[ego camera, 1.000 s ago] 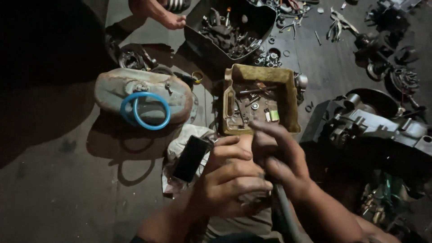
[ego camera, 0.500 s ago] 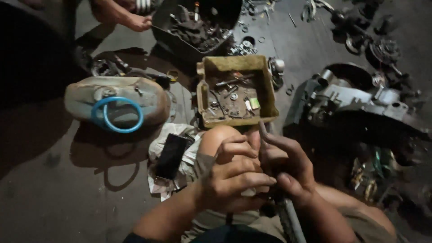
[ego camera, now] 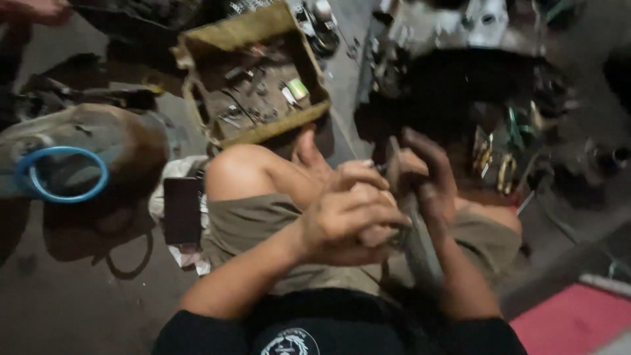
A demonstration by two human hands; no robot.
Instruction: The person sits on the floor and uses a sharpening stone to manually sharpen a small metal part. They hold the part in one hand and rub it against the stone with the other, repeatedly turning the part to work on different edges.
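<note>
Both my hands meet over my lap, above my bent knee (ego camera: 240,172). My left hand (ego camera: 348,220) is curled around the upper end of a dark metal rod-like part (ego camera: 420,246). My right hand (ego camera: 424,174), greasy and dark, grips the same part from the far side, fingers wrapped over it. The part runs down between my thighs, its lower end hidden. What sits at its top between the fingers is too blurred to tell.
An open tray (ego camera: 309,112) of small metal parts lies just beyond my knee. A dark phone (ego camera: 181,210) on a rag rests left of my thigh. A blue ring (ego camera: 62,172) lies on a worn tank-like object at left. Engine parts (ego camera: 460,26) crowd the upper right. Another person's hand (ego camera: 36,10) shows top left.
The view has tilted and moved closer. My hands stay clamped on the part, now lower over my lap; the tray and ringed object have shifted up and left in view.
</note>
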